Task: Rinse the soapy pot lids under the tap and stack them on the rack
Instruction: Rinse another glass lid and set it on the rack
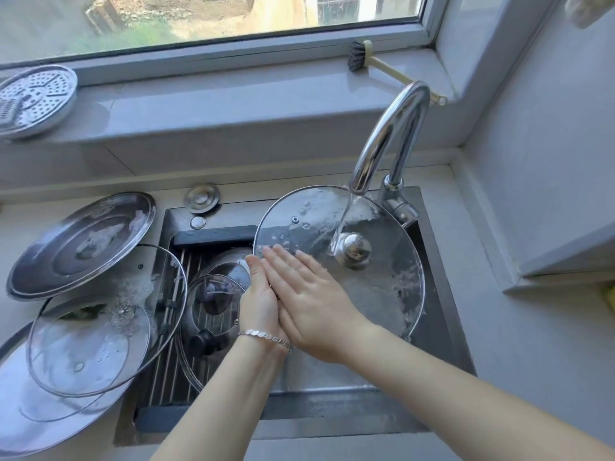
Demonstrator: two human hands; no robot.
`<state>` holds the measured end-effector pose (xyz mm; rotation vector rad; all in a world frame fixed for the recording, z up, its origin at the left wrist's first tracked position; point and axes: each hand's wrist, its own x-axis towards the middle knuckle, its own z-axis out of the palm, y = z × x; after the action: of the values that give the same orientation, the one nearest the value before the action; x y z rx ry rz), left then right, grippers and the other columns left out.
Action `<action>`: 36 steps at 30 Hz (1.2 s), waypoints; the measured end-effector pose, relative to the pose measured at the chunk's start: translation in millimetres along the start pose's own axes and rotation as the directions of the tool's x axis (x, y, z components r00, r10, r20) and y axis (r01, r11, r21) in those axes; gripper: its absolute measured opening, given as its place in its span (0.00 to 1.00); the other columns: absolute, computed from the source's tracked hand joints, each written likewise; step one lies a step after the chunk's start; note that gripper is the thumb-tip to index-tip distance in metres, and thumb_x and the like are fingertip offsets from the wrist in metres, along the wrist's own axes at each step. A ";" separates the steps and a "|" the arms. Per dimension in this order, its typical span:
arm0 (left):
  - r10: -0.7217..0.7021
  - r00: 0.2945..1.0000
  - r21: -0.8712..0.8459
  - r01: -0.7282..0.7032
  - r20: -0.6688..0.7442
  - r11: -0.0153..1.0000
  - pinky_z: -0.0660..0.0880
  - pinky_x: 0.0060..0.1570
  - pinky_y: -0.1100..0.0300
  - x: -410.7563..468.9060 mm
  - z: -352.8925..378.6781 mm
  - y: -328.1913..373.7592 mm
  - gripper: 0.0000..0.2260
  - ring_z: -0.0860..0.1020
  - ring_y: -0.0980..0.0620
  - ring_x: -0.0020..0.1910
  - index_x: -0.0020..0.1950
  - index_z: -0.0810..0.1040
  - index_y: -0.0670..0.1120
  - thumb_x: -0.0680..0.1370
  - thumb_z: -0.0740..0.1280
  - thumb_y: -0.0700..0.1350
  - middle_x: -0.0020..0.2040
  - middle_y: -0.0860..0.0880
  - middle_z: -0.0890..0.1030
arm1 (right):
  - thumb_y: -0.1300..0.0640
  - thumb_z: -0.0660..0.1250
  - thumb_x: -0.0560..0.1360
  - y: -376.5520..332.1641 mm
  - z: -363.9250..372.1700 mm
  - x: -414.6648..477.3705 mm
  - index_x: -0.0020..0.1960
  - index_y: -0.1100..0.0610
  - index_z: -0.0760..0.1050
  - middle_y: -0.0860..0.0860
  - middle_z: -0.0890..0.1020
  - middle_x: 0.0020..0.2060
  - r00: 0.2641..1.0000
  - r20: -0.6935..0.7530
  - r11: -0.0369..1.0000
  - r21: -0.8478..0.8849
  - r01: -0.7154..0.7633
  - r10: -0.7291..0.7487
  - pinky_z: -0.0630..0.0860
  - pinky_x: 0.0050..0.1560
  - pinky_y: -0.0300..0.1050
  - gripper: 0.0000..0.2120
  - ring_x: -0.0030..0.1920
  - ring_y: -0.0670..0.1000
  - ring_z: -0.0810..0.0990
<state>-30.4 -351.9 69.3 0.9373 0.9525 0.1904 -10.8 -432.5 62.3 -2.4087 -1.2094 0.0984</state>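
Head view looks down on the tap (pixel 389 134), whose stream falls onto a large glass lid (pixel 376 287) tilted over the sink (pixel 442 311), landing just beside the lid's metal knob (pixel 356 249); suds cling to the lid's rim on the side below the tap. The left hand (pixel 259 294) holds the lid's rim on the side left of the tap, thumb up along the edge, its fingers hidden under the glass; a bracelet (pixel 263 337) circles that wrist. The right hand (pixel 309 301) lies flat on the lid's upper face, fingers straight and together, overlapping the left hand and reaching toward the knob. Left of the tap, a slatted rack (pixel 166 371) spans the sink and bears a small glass lid (pixel 213 294) with a dark knob, leaning on another lid. Farther left of the tap, a foamy steel lid (pixel 83 241) leans on stacked soapy glass lids (pixel 90 344). Behind the tap, a brush (pixel 359 58) lies on the sill.
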 end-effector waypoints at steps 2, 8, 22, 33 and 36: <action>0.000 1.000 0.015 0.000 -0.006 1.000 0.77 0.41 0.62 -3.4 -3.0 -3.9 0.20 0.83 0.59 0.36 0.45 0.79 0.48 0.78 0.55 0.60 0.36 0.53 0.85 | 0.52 0.51 0.74 2.1 1.4 -3.0 0.69 0.61 0.68 0.57 0.71 0.68 0.999 0.025 0.999 -0.022 0.034 -0.034 0.54 0.70 0.49 0.26 0.70 0.55 0.68; -0.008 0.997 0.115 0.000 0.070 0.993 0.78 0.26 0.63 -18.6 0.0 -8.2 0.24 0.82 0.53 0.26 0.41 0.78 0.42 0.80 0.51 0.56 0.28 0.48 0.83 | 0.50 0.42 0.80 25.4 -15.5 41.6 0.77 0.55 0.46 0.52 0.47 0.77 0.933 0.120 0.938 0.036 -0.346 0.339 0.39 0.73 0.46 0.26 0.76 0.50 0.43; -0.017 1.000 -0.017 0.016 -0.011 1.000 0.80 0.30 0.61 -9.0 -24.4 6.4 0.24 0.83 0.50 0.31 0.46 0.75 0.39 0.79 0.52 0.58 0.36 0.42 0.83 | 0.44 0.56 0.77 40.1 -26.2 -11.5 0.62 0.55 0.71 0.55 0.75 0.51 0.880 -0.064 0.880 0.107 -0.463 0.471 0.73 0.49 0.49 0.20 0.50 0.56 0.76; 0.072 0.997 0.019 -0.071 -0.015 0.997 0.81 0.31 0.60 -12.1 -24.5 18.5 0.24 0.84 0.50 0.32 0.46 0.75 0.39 0.78 0.52 0.59 0.32 0.46 0.84 | 0.47 0.55 0.78 54.6 -19.7 19.2 0.30 0.57 0.68 0.51 0.74 0.23 0.549 0.136 0.367 0.610 -0.702 0.825 0.71 0.33 0.46 0.22 0.26 0.54 0.73; 0.089 0.996 0.004 -0.089 -0.026 0.996 0.81 0.30 0.60 -9.9 -26.4 23.3 0.24 0.84 0.50 0.31 0.46 0.75 0.40 0.79 0.53 0.58 0.31 0.46 0.84 | 0.49 0.58 0.79 57.7 -7.8 4.2 0.28 0.56 0.62 0.54 0.71 0.23 0.592 0.045 0.437 0.630 -0.642 0.805 0.73 0.32 0.51 0.22 0.24 0.54 0.73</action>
<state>-50.8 -327.1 86.7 0.9822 0.9357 0.2773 36.9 -461.9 45.9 -2.0715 0.1215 0.3511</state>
